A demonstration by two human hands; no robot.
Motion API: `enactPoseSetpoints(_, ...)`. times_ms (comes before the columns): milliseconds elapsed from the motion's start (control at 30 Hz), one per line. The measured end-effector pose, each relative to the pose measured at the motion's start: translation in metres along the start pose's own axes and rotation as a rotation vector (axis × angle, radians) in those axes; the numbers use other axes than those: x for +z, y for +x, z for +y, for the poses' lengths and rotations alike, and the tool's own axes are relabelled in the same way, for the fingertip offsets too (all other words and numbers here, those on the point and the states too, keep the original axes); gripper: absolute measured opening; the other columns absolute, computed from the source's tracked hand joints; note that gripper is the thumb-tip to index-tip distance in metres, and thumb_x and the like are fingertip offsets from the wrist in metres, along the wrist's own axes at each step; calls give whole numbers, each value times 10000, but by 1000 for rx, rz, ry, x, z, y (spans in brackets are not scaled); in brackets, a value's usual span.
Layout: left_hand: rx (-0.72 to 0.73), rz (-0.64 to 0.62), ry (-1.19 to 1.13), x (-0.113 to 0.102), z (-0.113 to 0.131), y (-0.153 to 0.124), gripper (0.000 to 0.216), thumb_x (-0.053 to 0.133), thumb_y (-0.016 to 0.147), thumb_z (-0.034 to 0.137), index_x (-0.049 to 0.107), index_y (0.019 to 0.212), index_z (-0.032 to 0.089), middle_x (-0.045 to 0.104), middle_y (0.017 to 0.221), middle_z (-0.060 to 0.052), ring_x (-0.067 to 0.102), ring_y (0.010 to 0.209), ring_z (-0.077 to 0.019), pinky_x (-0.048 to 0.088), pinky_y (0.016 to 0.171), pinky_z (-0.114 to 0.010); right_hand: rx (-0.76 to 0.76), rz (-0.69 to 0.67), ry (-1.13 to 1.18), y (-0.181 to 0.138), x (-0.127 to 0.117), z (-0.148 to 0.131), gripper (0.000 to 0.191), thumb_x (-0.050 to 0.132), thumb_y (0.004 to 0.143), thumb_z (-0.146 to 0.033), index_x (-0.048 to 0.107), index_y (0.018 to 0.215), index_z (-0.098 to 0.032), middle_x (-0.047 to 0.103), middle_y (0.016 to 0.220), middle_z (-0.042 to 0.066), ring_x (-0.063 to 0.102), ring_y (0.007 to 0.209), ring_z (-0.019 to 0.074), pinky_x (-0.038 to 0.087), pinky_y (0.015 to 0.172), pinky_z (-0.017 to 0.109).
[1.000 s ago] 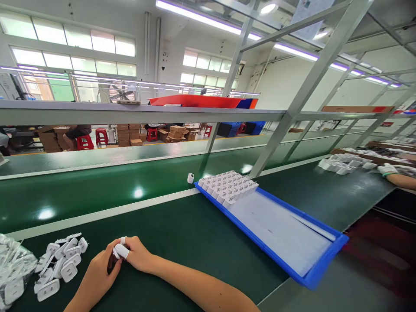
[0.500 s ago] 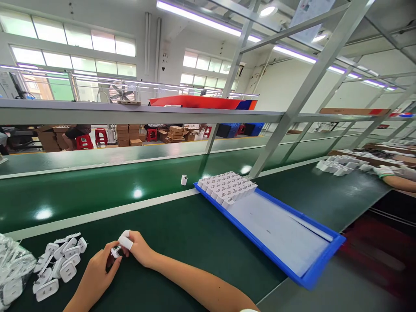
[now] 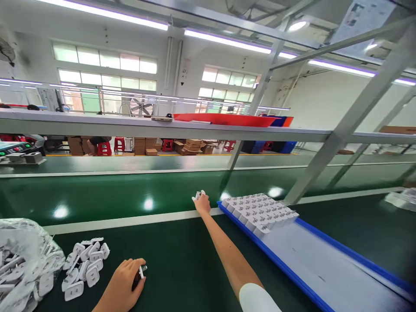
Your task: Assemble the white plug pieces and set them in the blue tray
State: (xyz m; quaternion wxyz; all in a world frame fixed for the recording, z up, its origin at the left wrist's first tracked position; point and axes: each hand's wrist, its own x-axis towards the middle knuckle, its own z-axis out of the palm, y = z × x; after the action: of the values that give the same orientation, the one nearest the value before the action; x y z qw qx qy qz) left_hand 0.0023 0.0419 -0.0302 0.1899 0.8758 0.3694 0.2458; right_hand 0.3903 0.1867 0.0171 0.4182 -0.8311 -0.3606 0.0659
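Note:
My left hand [image 3: 125,281] is closed on a small white plug plate [image 3: 141,272], its metal prongs pointing right, low over the dark green work surface. My right hand [image 3: 203,203], with white covers on its fingertips, is stretched forward to the green conveyor belt. Its fingers are closed round a small white charger housing [image 3: 198,195], mostly hidden by them. Left of my left hand lies a loose pile of white plug plates [image 3: 92,276]. Just right of my right hand stands a block of white charger housings with dark print [image 3: 260,210], in rows on the blue-rimmed tray [image 3: 250,239].
A clear plastic bag [image 3: 30,236] with more white plates sits at the left edge. A slanted metal post [image 3: 320,169] rises behind the tray. Above the belt runs a long shelf [image 3: 130,123] holding a red tray [image 3: 224,119]. More white parts [image 3: 403,199] lie far right.
My right hand has left my left hand, reached forward and right to the belt and closed on the housing that stood there. My left hand keeps the plug plate. The view has swung left.

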Motion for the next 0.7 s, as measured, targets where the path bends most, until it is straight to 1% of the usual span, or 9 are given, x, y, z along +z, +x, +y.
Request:
enactPoseSetpoints(67, 9, -35, -18, -2, 4, 0, 289, 476, 840, 202, 536, 1122, 220, 646, 973, -87, 614, 856, -233, 480, 803, -390, -39, -32, -28, 2, 8, 0, 477, 509, 802, -191, 443, 1269, -118, 490, 1212, 208, 511, 1103, 324, 379, 915, 448)
enactPoseSetpoints(167, 39, -83, -19, -8, 10, 1, 267, 545, 794, 228, 572, 1059, 214, 641, 960, -88, 600, 873, -252, 441, 855, -428, -156, -95, -31, 0, 15, -10, 432, 452, 809, -130, 464, 1241, -101, 526, 1184, 199, 531, 1091, 290, 377, 926, 408)
enactPoseSetpoints(267, 66, -97, -3, -14, 13, 0, 290, 583, 786, 313, 588, 1060, 217, 624, 915, -77, 584, 845, -249, 431, 848, -441, -333, -227, -3, -27, 20, -24, 458, 486, 785, -115, 447, 1241, -93, 576, 1134, 168, 551, 1047, 251, 381, 932, 372)
enactPoseSetpoints(333, 58, -50, -16, -15, 11, 0, 350, 563, 809, 348, 559, 1133, 217, 604, 896, -69, 573, 836, -239, 440, 831, -435, -461, -360, 25, -67, 22, -30, 488, 537, 769, -132, 434, 1245, -112, 608, 1083, 124, 583, 950, 214, 415, 899, 343)
enactPoseSetpoints(400, 0, 54, -49, -13, 6, 1, 409, 528, 834, 324, 490, 1224, 205, 586, 923, -67, 563, 866, -231, 447, 835, -427, -586, -521, 61, -121, 18, -33, 484, 586, 761, -168, 449, 1225, -165, 622, 1052, 68, 598, 852, 171, 452, 850, 308)
enactPoseSetpoints(467, -71, 151, -110, -11, 2, 1, 487, 536, 821, 271, 414, 1286, 194, 565, 1025, -74, 552, 925, -221, 443, 873, -423, -722, -680, 122, -179, 8, -36, 433, 614, 753, -184, 491, 1166, -218, 612, 1061, 28, 592, 853, 146, 461, 847, 291)
enactPoseSetpoints(533, -98, 177, -224, -10, 1, 0, 567, 572, 782, 226, 368, 1311, 197, 541, 1122, -76, 546, 978, -208, 442, 897, -397, -903, -796, 260, -228, -5, -40, 351, 590, 781, -179, 515, 1120, -228, 584, 1061, 35, 574, 928, 157, 462, 863, 314)
enactPoseSetpoints(633, -93, 140, -418, -12, 5, -3, 553, 574, 728, 127, 423, 1257, 188, 569, 1114, -57, 564, 949, -175, 462, 839, -310, -1017, -808, 411, -271, -20, -47, 313, 574, 804, -167, 527, 1105, -235, 555, 1047, 57, 554, 975, 178, 482, 846, 336)
enactPoseSetpoints(700, -95, 121, -462, -14, 10, -4, 403, 552, 719, 95, 519, 1116, 162, 607, 996, -32, 571, 838, -146, 461, 749, -262, -1050, -777, 457, -280, -23, -47, 288, 561, 829, -167, 532, 1107, -241, 571, 1044, 62, 551, 973, 184, 492, 831, 342)
